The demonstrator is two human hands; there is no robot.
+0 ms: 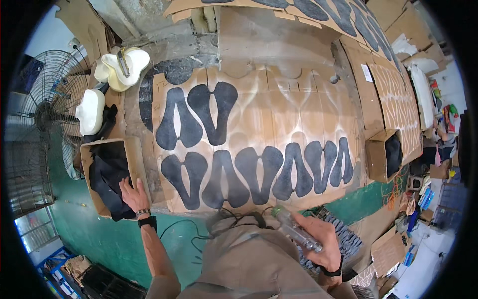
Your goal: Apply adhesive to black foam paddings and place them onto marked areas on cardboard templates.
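Observation:
My left hand (pixel 134 197) has its fingers spread over the near right corner of a cardboard box (pixel 133 159), touching the black fabric pieces (pixel 107 167) heaped inside. One black piece hangs over the box's near edge. My right hand (pixel 323 239) is wrapped round a clear, bottle-like cylinder with a green end (pixel 296 231), held tilted close to my body. Before me lies a brown cardboard sheet (pixel 259 119) with pale sprayed outlines. Flat black U-shaped pieces (pixel 167 124) lie on it: a full row along the near side, two at the far left.
A wire fan (pixel 45 112) stands at the left, near white moulded forms (pixel 90 112) and a cream-coloured form (pixel 139 60) with a tool on it. Another box of black pieces (pixel 376 159) sits at the right. Further patterned sheets (pixel 396 99) lie beyond. A black cable (pixel 184 222) runs beside me.

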